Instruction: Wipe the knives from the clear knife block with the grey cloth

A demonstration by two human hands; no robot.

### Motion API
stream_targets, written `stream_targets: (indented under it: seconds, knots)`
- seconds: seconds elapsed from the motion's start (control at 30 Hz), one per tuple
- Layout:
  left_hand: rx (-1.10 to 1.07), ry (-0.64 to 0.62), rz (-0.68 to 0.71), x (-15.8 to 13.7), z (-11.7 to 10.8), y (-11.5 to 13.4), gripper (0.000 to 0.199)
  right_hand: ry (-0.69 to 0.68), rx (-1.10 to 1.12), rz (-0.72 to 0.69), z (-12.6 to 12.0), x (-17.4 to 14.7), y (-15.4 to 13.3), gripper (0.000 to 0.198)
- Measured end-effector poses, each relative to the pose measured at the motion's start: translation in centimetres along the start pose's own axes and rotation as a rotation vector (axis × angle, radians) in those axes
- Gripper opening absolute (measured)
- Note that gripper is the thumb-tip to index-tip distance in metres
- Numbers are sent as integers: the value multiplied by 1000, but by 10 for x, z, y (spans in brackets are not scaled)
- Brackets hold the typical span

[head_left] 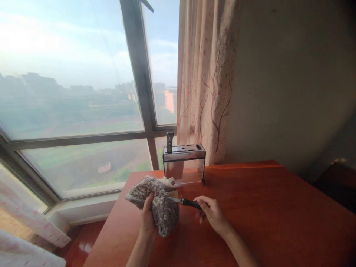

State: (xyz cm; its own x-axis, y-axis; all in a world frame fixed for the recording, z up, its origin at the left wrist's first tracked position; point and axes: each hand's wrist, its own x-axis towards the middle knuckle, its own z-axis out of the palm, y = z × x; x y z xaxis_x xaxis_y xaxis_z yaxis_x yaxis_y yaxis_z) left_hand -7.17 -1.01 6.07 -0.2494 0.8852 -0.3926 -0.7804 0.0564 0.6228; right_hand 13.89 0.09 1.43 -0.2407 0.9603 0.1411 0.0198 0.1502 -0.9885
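Observation:
My left hand (148, 217) grips a fluffy grey cloth (165, 217), thumb on top, above the near part of the table. In my right hand (210, 211) is the black handle of a knife (190, 203), which points left. Its blade runs into a fold of the cloth, so most of the blade is hidden. Behind the cloth stands a knife block (183, 152) with a slotted metal top and clear sides. One knife with a grey handle (169, 142) sits upright in its left end.
The reddish-brown wooden table (264, 215) extends to the right. A large window (72, 137) with a grey frame lies beyond its left edge. A beige curtain (208, 74) hangs behind the knife block, beside a dark wall (283, 92).

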Motion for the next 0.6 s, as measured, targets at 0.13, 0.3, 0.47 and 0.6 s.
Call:
stream_targets:
  seconds: [0.13,0.3,0.47,0.6]
  knots:
    - [57,-15,-33,-2,2,-11,21,-15,-29,-14,4,-1,0,50]
    - [88,30,50,0,1,-10,20,7,-203,-154,2,-2,-8,30]
    - [76,82,174,4,-1,3,14,10,-295,-293,-3,0,-11,23]
    - [63,177,299,13,-9,16,15,32,-293,-391,-11,2,-15,21]
